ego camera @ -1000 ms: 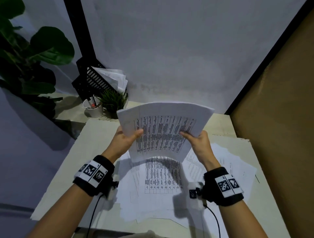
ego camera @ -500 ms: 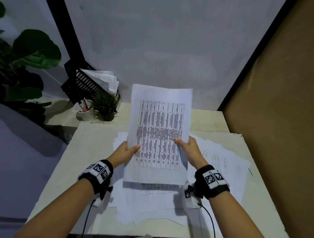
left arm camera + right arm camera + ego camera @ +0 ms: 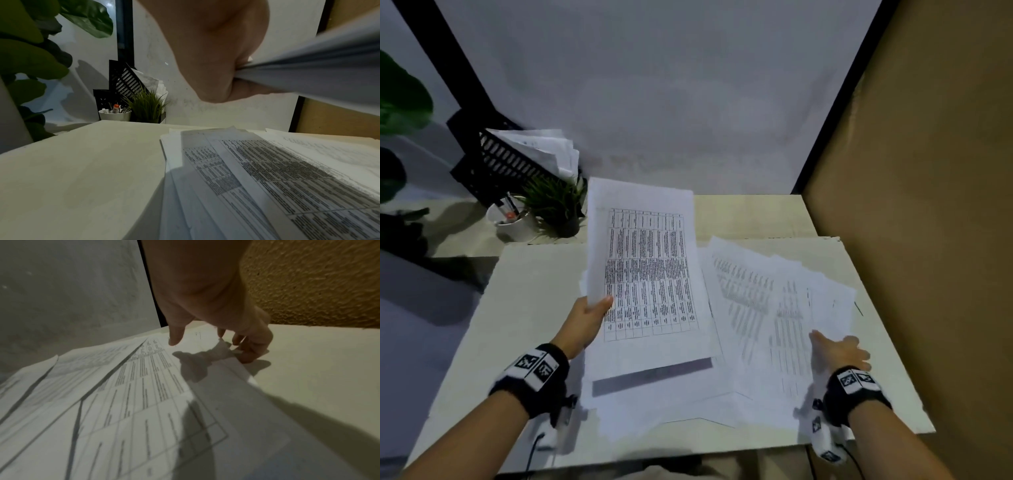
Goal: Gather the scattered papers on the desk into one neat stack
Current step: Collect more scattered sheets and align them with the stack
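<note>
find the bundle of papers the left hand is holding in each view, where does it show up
Head: the held bundle stands tilted at centre, its left edge pinched by the left hand.
Left wrist: the held bundle shows edge-on at upper right, running out from the left hand.
Right wrist: not in it; only loose sheets on the desk.
Shared landmark: the brown wall panel.

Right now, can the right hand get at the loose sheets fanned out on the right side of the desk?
Probably yes: the right hand holds nothing and its fingertips are already at the edge of the loose sheets, with nothing between.
</note>
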The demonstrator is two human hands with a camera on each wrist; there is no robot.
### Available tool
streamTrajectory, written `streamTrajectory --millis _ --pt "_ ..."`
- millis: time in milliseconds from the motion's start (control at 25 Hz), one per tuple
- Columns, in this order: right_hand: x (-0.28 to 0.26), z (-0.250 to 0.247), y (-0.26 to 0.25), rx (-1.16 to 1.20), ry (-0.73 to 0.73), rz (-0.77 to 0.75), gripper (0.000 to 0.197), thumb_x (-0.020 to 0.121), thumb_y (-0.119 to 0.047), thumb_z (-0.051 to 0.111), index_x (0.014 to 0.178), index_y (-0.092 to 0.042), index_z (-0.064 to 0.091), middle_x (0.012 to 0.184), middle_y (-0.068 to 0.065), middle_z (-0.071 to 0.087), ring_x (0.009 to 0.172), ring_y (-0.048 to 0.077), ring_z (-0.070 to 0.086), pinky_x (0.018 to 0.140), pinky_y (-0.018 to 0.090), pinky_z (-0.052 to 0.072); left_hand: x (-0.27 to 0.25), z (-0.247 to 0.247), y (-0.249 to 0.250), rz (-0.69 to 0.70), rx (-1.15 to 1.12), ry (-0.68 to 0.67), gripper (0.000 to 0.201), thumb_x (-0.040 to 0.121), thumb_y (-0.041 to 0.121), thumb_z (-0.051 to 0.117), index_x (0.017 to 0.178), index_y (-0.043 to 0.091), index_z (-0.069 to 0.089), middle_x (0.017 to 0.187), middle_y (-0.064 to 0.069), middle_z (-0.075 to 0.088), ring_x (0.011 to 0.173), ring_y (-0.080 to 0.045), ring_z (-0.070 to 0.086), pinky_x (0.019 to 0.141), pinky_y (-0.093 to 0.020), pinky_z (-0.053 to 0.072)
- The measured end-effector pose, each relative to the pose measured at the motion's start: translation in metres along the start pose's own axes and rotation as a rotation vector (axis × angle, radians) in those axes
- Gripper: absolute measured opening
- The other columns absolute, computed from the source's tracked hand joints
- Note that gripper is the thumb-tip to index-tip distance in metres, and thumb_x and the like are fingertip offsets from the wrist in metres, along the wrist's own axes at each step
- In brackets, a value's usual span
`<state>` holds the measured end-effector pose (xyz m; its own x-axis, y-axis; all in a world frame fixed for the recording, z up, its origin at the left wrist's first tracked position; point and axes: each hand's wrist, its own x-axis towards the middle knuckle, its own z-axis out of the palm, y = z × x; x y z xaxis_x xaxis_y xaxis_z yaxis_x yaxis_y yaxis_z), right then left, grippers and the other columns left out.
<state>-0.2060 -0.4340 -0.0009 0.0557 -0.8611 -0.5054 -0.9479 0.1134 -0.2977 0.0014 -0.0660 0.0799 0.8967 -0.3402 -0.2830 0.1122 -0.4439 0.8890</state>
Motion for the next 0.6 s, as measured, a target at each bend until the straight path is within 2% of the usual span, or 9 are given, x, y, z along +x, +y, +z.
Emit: streamTrajectory --millis 40,80,160,320,400,440,480,520,600 --pt "-0.003 0.004 -0.001 0.081 0.018 -0.005 0.081 0.072 -0.050 0.063 0.133 -0.009 0.031 0.133 0.022 0.035 0.116 0.043 0.041 0.091 0.053 0.042 -0.002 0.001 0.001 0.005 -0.015 0.004 0.032 0.095 0.018 0.042 0.110 -0.005 0.057 0.080 -0.033 0.062 0.082 -0.046 0.059 0.089 -0.053 0.046" --pt "-0.004 0.007 -0.003 0.195 0.019 -0.020 0.082 0.071 -0.044 0.067 0.134 -0.009 0.028 0.133 0.023 0.036 0.114 0.045 0.044 0.091 0.054 0.044 -0.002 0.002 -0.001 0.001 -0.032 0.012 0.031 0.095 0.019 0.042 0.112 -0.002 0.057 0.093 -0.029 0.065 0.098 -0.044 0.060 0.097 -0.050 0.042" --pt "-0.009 0.010 -0.012 0.380 0.001 -0.046 0.085 0.072 -0.029 0.073 0.137 -0.009 0.022 0.133 0.027 0.042 0.114 0.046 0.049 0.092 0.053 0.046 0.000 0.003 -0.006 -0.011 -0.053 0.013 0.031 0.095 0.020 0.042 0.115 0.002 0.056 0.108 -0.024 0.065 0.112 -0.041 0.055 0.099 -0.043 0.039" --pt "-0.016 0.013 -0.019 0.436 -0.074 -0.030 0.072 0.078 -0.013 0.071 0.136 0.002 0.031 0.134 0.026 0.047 0.120 0.043 0.049 0.098 0.047 0.043 -0.001 0.004 -0.012 -0.026 -0.054 0.019 0.034 0.095 0.022 0.042 0.118 0.001 0.054 0.104 -0.020 0.065 0.112 -0.043 0.054 0.093 -0.039 0.041" --pt "-0.016 0.014 -0.017 0.420 -0.181 -0.088 0.061 0.081 -0.014 0.068 0.132 0.004 0.041 0.130 0.020 0.052 0.119 0.039 0.050 0.099 0.042 0.041 -0.004 0.007 -0.009 -0.033 -0.067 0.027 0.033 0.095 0.019 0.041 0.117 -0.004 0.053 0.102 -0.035 0.062 0.109 -0.056 0.047 0.096 -0.053 0.040" --pt "-0.015 0.014 -0.017 0.413 -0.214 -0.138 0.054 0.083 -0.015 0.065 0.129 0.004 0.044 0.129 0.019 0.054 0.117 0.038 0.052 0.098 0.039 0.041 -0.006 0.008 -0.007 -0.035 -0.059 0.033 0.035 0.096 0.017 0.041 0.117 -0.008 0.052 0.118 -0.047 0.036 0.108 -0.062 0.041 0.097 -0.061 0.035" --pt "-0.014 0.011 -0.019 0.399 -0.217 -0.203 0.047 0.086 -0.015 0.061 0.127 0.003 0.046 0.125 0.019 0.055 0.113 0.037 0.053 0.096 0.036 0.041 -0.008 0.009 -0.004 -0.042 -0.056 0.035 0.036 0.096 0.016 0.041 0.118 -0.011 0.050 0.086 -0.021 0.051 0.107 -0.064 0.037 0.096 -0.065 0.032" --pt "-0.014 0.007 -0.022 0.393 -0.203 -0.268 0.037 0.088 -0.013 0.057 0.121 0.003 0.050 0.117 0.019 0.057 0.105 0.035 0.055 0.091 0.032 0.040 -0.008 0.009 -0.006 -0.040 -0.059 0.029 0.036 0.096 0.016 0.041 0.119 -0.010 0.050 0.099 -0.048 0.054 0.108 -0.064 0.037 0.097 -0.064 0.032" --pt "-0.017 -0.007 -0.031 0.371 -0.170 -0.384 0.017 0.090 -0.007 0.049 0.102 0.002 0.058 0.102 0.018 0.059 0.088 0.029 0.055 0.082 0.027 0.039 -0.004 0.009 -0.013 -0.036 -0.065 0.019 0.036 0.095 0.019 0.042 0.119 -0.006 0.052 0.106 -0.039 0.060 0.111 -0.055 0.047 0.099 -0.054 0.038"
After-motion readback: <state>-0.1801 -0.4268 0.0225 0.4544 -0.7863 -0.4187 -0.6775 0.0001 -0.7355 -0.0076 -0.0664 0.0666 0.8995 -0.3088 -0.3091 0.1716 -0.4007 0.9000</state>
